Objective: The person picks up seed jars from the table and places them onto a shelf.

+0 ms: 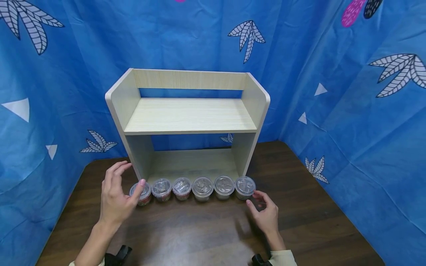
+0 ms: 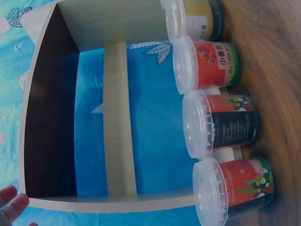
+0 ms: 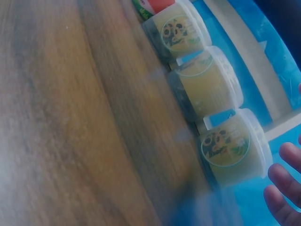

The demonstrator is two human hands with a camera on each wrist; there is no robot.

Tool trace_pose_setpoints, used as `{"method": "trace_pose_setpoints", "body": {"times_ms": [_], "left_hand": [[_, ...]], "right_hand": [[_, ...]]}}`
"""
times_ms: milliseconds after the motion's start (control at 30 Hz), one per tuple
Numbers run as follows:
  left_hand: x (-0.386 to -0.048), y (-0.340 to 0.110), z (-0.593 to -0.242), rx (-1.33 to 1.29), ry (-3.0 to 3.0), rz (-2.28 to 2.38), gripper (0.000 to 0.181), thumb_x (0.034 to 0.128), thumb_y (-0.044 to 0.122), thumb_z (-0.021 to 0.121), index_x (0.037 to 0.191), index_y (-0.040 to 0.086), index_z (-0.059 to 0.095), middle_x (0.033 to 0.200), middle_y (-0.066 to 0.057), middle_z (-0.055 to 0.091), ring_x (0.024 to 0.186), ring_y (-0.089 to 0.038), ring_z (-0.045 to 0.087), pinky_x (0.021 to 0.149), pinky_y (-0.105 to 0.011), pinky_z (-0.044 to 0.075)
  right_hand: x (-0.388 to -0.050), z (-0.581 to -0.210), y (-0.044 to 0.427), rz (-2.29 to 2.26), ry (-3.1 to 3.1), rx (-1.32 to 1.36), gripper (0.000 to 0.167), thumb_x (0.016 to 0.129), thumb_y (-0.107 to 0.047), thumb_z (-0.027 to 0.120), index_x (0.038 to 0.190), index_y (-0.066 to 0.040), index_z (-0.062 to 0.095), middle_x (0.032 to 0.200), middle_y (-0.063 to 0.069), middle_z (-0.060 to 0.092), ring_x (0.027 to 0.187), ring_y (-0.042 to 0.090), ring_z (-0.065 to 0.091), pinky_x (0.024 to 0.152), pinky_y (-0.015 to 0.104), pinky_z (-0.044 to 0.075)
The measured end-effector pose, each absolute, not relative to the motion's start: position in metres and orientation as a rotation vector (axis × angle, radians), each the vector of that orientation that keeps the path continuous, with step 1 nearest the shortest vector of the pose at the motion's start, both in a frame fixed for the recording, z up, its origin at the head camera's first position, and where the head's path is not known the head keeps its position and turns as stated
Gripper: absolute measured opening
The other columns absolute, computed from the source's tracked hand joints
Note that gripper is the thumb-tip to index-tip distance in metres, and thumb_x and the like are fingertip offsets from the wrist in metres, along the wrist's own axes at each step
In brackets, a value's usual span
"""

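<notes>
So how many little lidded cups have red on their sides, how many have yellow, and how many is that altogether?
Red cups: 3
Yellow cups: 3
Total: 6 cups

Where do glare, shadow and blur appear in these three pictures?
Head view: pale glare on the table near the bottom edge, soft shadow beside the right hand; left wrist view: one inner board of the shelf unit lies in deep shade; right wrist view: blurred overall, so the print on the plastic cups looks smeared.
</notes>
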State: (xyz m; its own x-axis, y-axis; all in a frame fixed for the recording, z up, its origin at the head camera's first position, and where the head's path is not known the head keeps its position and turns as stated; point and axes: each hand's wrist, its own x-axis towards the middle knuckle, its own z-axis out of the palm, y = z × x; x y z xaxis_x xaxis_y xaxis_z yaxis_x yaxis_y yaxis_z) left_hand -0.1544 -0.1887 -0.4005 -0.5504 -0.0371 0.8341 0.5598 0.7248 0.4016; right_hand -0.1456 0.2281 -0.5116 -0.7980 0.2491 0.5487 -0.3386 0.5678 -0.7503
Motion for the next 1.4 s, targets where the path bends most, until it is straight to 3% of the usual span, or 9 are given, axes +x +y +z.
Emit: {"method": "trace_pose_setpoints", "body": {"times_ms": [567, 767, 933, 1133, 1400], "left_hand": [[-0.161, -0.193, -0.398, -0.377, -2.012, -0.858, 0.068, 0.0916, 0.052, 0.058, 0.13, -0.004, 0.051, 0.132, -0.028, 0.048, 0.121, -0.044, 0.044, 0.099, -0.053, 0.032], [-0.163, -0.196, -0.39, -0.364, -2.012, -0.868, 0.074, 0.091, 0.06, 0.054, 0.131, -0.003, 0.05, 0.134, -0.027, 0.047, 0.123, -0.045, 0.042, 0.104, -0.056, 0.031], [-0.167, -0.197, -0.383, -0.363, -1.998, -0.858, 0.079, 0.0897, 0.065, 0.051, 0.131, -0.003, 0.049, 0.133, -0.026, 0.047, 0.123, -0.046, 0.043, 0.106, -0.057, 0.03], [-0.171, -0.2, -0.378, -0.357, -1.982, -0.855, 0.078, 0.0899, 0.064, 0.052, 0.131, -0.003, 0.049, 0.134, -0.027, 0.047, 0.124, -0.046, 0.043, 0.108, -0.054, 0.031], [-0.176, -0.203, -0.371, -0.364, -1.961, -0.852, 0.077, 0.0902, 0.061, 0.053, 0.13, -0.005, 0.048, 0.135, -0.027, 0.047, 0.125, -0.045, 0.043, 0.109, -0.047, 0.032]], "right_hand": [[-0.151, -0.518, 0.23, 1.224, -2.204, -0.003, 0.036, 0.072, -0.004, 0.083, 0.106, 0.001, 0.069, 0.09, 0.012, 0.072, 0.078, 0.026, 0.066, 0.063, 0.036, 0.053], [-0.153, -0.519, 0.232, 1.237, -2.218, -0.035, 0.035, 0.073, -0.005, 0.082, 0.106, 0.001, 0.069, 0.09, 0.012, 0.072, 0.078, 0.028, 0.066, 0.063, 0.031, 0.051], [-0.154, -0.519, 0.232, 1.243, -2.237, -0.062, 0.037, 0.072, -0.005, 0.082, 0.107, 0.001, 0.069, 0.091, 0.012, 0.072, 0.078, 0.03, 0.067, 0.064, 0.034, 0.052], [-0.154, -0.517, 0.231, 1.241, -2.259, -0.084, 0.039, 0.073, -0.006, 0.082, 0.108, 0.002, 0.068, 0.092, 0.013, 0.072, 0.08, 0.031, 0.067, 0.065, 0.039, 0.053], [-0.156, -0.518, 0.232, 1.235, -2.281, -0.122, 0.042, 0.074, -0.009, 0.083, 0.111, 0.001, 0.067, 0.095, 0.014, 0.072, 0.083, 0.031, 0.066, 0.066, 0.038, 0.053]]}}
